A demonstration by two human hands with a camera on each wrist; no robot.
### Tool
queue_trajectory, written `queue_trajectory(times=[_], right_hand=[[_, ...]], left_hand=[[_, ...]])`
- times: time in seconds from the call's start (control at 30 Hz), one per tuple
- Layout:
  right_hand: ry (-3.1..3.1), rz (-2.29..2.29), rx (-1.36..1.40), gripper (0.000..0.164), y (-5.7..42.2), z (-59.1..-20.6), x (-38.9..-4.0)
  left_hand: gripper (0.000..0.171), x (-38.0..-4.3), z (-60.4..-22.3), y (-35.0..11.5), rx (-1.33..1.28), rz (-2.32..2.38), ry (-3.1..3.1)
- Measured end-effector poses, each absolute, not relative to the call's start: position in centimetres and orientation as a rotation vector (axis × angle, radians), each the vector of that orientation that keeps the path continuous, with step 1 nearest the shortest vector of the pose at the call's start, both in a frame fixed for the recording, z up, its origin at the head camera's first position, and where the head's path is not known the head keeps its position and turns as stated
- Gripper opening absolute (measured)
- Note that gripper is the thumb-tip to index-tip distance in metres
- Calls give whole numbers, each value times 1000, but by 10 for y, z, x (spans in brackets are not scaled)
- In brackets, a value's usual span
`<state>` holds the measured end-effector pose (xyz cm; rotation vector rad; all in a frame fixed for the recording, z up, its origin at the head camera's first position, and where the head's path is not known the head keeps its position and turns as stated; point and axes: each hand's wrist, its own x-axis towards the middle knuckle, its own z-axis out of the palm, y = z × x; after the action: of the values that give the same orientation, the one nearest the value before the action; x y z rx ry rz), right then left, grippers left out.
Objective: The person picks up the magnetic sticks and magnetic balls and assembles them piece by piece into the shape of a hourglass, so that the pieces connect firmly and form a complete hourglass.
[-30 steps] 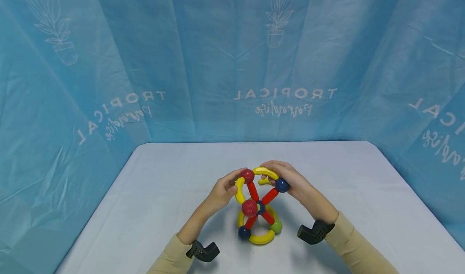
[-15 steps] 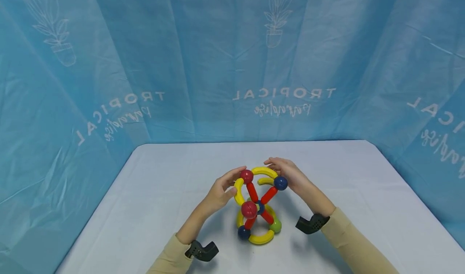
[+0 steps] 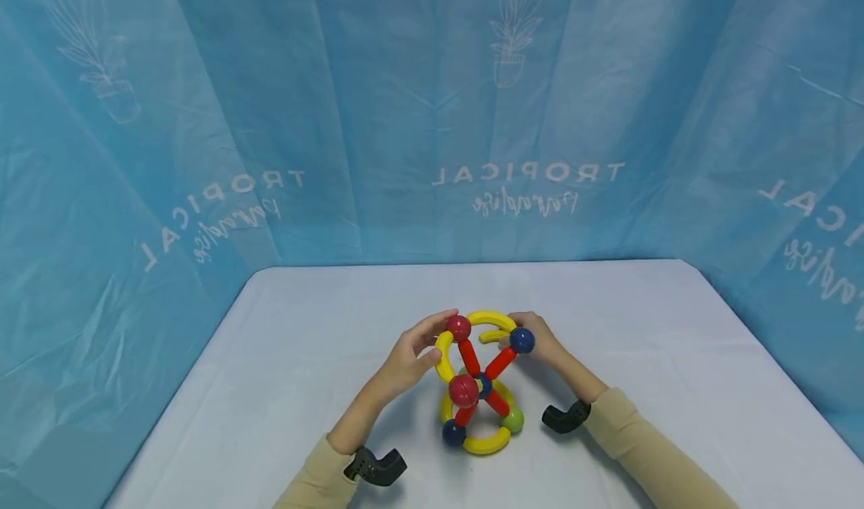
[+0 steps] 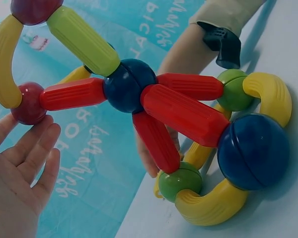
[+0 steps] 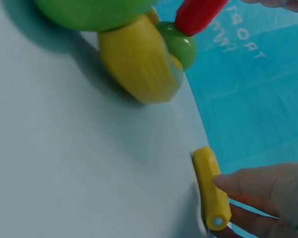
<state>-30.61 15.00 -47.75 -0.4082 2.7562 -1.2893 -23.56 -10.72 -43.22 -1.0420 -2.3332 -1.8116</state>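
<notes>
A magnetic ball-and-rod model (image 3: 481,385) stands upright in the head view, red rods meeting at a blue hub, yellow curved rods forming its upper and lower rings. My left hand (image 3: 406,363) steadies its upper left, the fingers and thumb around a red ball (image 4: 30,103) in the left wrist view. Behind the model, my right hand (image 3: 543,336) is partly hidden. It pinches a loose yellow curved rod (image 5: 211,188) at the table surface, thumb on the near face and fingers beyond it.
The model's base of green balls (image 4: 233,89), blue balls (image 4: 253,151) and yellow curves rests on the white table (image 3: 324,329). A blue printed curtain (image 3: 432,119) hangs along the back and sides. Dark cameras are strapped to both wrists.
My right hand has left the upper yellow curve and come down behind the model to the loose yellow curved rod. The model and my left hand have barely moved.
</notes>
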Motion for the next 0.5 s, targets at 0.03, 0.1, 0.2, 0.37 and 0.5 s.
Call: queue_trajectory(times=[0.03,0.1,0.2,0.37,0.5], right_hand=[[2771,-1302,-421,23,150,-479,-306],[2791,-1315,-445,20,150,-480,-305],[2831,-1287,-453,21,152,-480,-304],[2835,-1262,-337,32,162,-476,-298],[2639,-1429,-144,36,177,-469,-288]], left_hand=[[75,-236,-432,-107,-1035,-1814,-2334],[74,-236,-432,-108,-1026,-1822,-2338],[73,-236,-432,-108,-1031,-1826,-2339],[73,-236,-432,-107,-1043,-1825,-2324],[72,-236,-432,-108,-1056,-1835,-2311]])
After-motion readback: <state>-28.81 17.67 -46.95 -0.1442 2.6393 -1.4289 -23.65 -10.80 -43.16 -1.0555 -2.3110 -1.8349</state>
